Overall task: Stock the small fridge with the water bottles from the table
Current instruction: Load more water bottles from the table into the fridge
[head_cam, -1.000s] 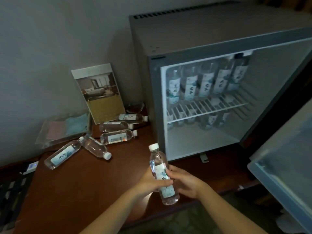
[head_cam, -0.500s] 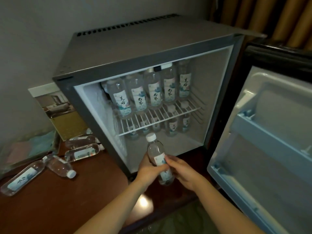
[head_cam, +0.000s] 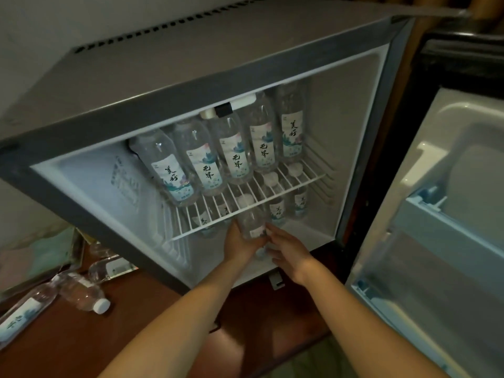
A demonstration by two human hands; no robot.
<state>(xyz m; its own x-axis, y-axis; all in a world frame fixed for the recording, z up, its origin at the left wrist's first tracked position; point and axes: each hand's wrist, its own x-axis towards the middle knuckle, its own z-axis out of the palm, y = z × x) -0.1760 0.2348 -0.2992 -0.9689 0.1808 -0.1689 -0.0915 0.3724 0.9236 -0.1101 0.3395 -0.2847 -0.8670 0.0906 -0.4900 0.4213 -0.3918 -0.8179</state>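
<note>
A: Two hands on one bottle (head_cam: 251,222). The left hand (head_cam: 240,242) wraps its lower body from the side, and the right hand (head_cam: 286,248) rests against the other side with its fingertips (head_cam: 270,231) at the label. Both are closed on it.

B: Where is it, measured from the wire shelf (head_cam: 245,205)?

A: Just under the shelf's front edge, upright, with its white cap close beneath the wires, inside the lower compartment of the fridge (head_cam: 191,85). Behind it, under the shelf, stand more bottles; on top of the shelf a row of five (head_cam: 226,154) leans slightly.

B: How will it handle?

A: Full, so I'd judge it moderately heavy for its size. The clear plastic is thin and likely gives under a squeeze, and smooth enough to slip. Holding it at the labelled waist, as now, looks best, since the label offers friction.

B: Anything left to stock?

A: Yes. Well left of the shelf, outside the cabinet, several bottles (head_cam: 81,291) lie on their sides on the brown table (head_cam: 122,323). The door (head_cam: 436,241) stands open, right of the shelf.
</note>
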